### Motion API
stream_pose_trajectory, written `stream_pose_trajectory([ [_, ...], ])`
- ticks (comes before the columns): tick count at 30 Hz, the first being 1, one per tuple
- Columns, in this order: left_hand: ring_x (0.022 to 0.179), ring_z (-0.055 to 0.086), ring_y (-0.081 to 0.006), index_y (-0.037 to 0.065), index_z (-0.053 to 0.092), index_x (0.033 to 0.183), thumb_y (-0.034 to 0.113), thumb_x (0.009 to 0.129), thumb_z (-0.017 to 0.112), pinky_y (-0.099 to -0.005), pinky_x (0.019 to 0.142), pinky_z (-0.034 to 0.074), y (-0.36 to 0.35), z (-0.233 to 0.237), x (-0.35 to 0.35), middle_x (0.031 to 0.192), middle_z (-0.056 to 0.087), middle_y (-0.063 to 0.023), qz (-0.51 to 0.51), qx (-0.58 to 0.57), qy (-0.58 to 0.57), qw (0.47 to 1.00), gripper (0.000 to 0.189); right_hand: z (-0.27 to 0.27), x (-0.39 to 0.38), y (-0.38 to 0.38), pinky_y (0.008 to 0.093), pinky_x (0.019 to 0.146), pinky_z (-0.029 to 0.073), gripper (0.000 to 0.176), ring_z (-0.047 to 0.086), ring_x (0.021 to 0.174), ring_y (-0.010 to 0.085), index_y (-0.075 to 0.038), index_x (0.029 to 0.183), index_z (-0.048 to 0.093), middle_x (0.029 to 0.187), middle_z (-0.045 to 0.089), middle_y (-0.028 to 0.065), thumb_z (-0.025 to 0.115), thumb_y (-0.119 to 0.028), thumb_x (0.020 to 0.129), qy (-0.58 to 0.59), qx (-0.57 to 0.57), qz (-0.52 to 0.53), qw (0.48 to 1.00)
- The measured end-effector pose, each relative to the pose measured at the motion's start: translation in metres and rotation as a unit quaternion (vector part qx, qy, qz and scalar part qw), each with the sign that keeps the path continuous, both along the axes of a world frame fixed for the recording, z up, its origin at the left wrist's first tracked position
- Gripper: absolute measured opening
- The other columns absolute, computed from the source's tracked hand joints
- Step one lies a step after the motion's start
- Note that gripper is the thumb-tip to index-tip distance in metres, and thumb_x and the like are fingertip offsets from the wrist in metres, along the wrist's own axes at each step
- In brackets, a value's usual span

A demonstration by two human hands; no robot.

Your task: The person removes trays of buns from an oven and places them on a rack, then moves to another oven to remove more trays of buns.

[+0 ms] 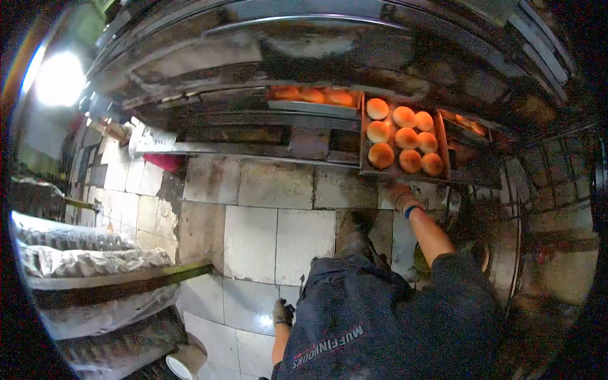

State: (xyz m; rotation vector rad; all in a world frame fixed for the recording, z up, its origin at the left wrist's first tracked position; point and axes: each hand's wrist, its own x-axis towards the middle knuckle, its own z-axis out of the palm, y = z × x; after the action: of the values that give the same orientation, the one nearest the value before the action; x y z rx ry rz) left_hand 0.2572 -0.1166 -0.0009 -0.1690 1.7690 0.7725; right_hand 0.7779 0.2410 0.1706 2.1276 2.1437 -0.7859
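Observation:
Several round golden buns fill a metal tray [447, 157] that sticks out from the dark oven opening. My right hand [403, 198], gloved and with a blue band at the wrist, is at the tray's front edge. Its fingertips are blurred there, so their grip on the edge is unclear. My left hand [283, 313], in a dark-tipped glove, hangs low beside my dark shirt, over the tiled floor. Its fingers look loosely bent and a little apart, with nothing visible in them.
Another tray of glowing buns [315, 106] sits inside the oven, to the left. A further tray [465, 125] is at the right. Plastic-covered racks [95, 263] stand at the lower left, beside a white round container [180, 366]. A bright lamp [60, 79] shines upper left.

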Motion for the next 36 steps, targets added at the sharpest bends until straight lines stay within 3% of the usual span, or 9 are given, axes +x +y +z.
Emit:
stream_pose_trajectory([
  [9,0.088,0.061,-0.0222,0.006,0.054,0.115,0.018,0.086,0.056,-0.0342,0.070,0.051,0.144,0.065,-0.043,0.106,0.060,-0.0126,-0.037,0.154,0.052,0.986,0.031,-0.183,-0.082,0.019,0.0492,0.087,0.044,0.044,0.058,0.099,0.0360,-0.008,0.116,0.057,0.109,0.062,0.0171,0.040,-0.039,0.090,-0.172,0.446,0.150,0.866],
  [11,0.079,0.061,-0.0192,0.005,0.055,0.114,0.015,0.086,0.053,-0.0295,0.064,0.050,0.169,0.064,-0.048,0.096,0.062,-0.0123,0.005,0.209,0.037,0.977,0.029,-0.032,-0.201,0.048,0.0356,0.100,0.034,0.057,0.044,0.123,0.0270,-0.003,0.122,0.053,0.133,0.048,0.0152,0.036,-0.047,0.092,-0.006,-0.147,0.057,0.988],
  [16,0.070,0.059,-0.0202,-0.001,0.058,0.111,0.029,0.085,0.052,-0.0309,0.061,0.050,0.191,0.061,-0.099,0.085,0.061,-0.0153,0.044,0.059,-0.006,0.997,0.040,0.067,-0.353,0.158,0.0388,0.098,0.037,0.058,0.049,0.117,0.0302,-0.001,0.121,0.053,0.126,0.054,0.0163,0.041,-0.048,0.089,0.131,-0.137,0.047,0.981],
  [18,0.081,0.064,-0.0198,0.002,0.057,0.111,0.015,0.079,0.061,-0.0324,0.066,0.052,0.161,0.046,-0.131,0.090,0.065,-0.0149,-0.471,0.008,0.303,0.828,0.035,0.049,-0.385,0.221,0.0391,0.095,0.038,0.056,0.051,0.114,0.0308,-0.001,0.122,0.052,0.123,0.054,0.0176,0.042,-0.046,0.090,0.198,-0.069,0.010,0.978],
  [22,0.074,0.067,-0.0229,0.002,0.055,0.113,0.015,0.078,0.063,-0.0350,0.066,0.053,0.146,0.080,-0.166,0.088,0.067,-0.0183,0.017,-0.131,-0.006,0.991,0.038,0.035,-0.427,0.292,0.0391,0.090,0.041,0.052,0.052,0.108,0.0311,-0.001,0.124,0.051,0.120,0.055,0.0198,0.045,-0.041,0.091,0.298,0.021,-0.054,0.953],
  [24,0.066,0.065,-0.0245,0.002,0.057,0.107,0.023,0.080,0.061,-0.0361,0.061,0.051,0.098,0.024,-0.194,0.083,0.066,-0.0180,-0.355,-0.061,0.206,0.910,0.035,0.019,-0.430,0.301,0.0385,0.091,0.041,0.051,0.050,0.111,0.0299,-0.001,0.126,0.050,0.122,0.053,0.0189,0.047,-0.040,0.092,0.307,-0.089,-0.020,0.947],
  [28,0.059,0.058,-0.0206,0.003,0.055,0.110,0.016,0.077,0.060,-0.0343,0.050,0.045,0.171,0.070,-0.208,0.076,0.061,-0.0138,0.191,-0.053,0.010,0.980,0.036,-0.057,-0.367,0.231,0.0401,0.093,0.040,0.051,0.049,0.112,0.0313,-0.001,0.128,0.046,0.124,0.051,0.0190,0.044,-0.038,0.093,0.101,-0.198,0.160,0.962],
  [31,0.075,0.064,-0.0239,0.003,0.056,0.113,0.011,0.084,0.051,-0.0320,0.063,0.053,0.208,0.043,-0.223,0.095,0.064,-0.0153,-0.310,0.007,0.283,0.907,0.031,-0.103,-0.293,0.153,0.0412,0.094,0.040,0.051,0.048,0.113,0.0324,-0.001,0.130,0.043,0.127,0.049,0.0191,0.043,-0.037,0.094,-0.018,-0.256,0.182,0.949],
  [36,0.074,0.064,-0.0212,0.003,0.058,0.109,0.018,0.089,0.047,-0.0316,0.064,0.052,0.324,0.093,-0.199,0.098,0.063,-0.0147,-0.313,0.157,0.239,0.906,0.027,-0.113,-0.185,0.045,0.0431,0.095,0.040,0.051,0.047,0.114,0.0342,-0.001,0.133,0.039,0.130,0.045,0.0194,0.040,-0.036,0.095,-0.044,-0.286,0.043,0.956],
])
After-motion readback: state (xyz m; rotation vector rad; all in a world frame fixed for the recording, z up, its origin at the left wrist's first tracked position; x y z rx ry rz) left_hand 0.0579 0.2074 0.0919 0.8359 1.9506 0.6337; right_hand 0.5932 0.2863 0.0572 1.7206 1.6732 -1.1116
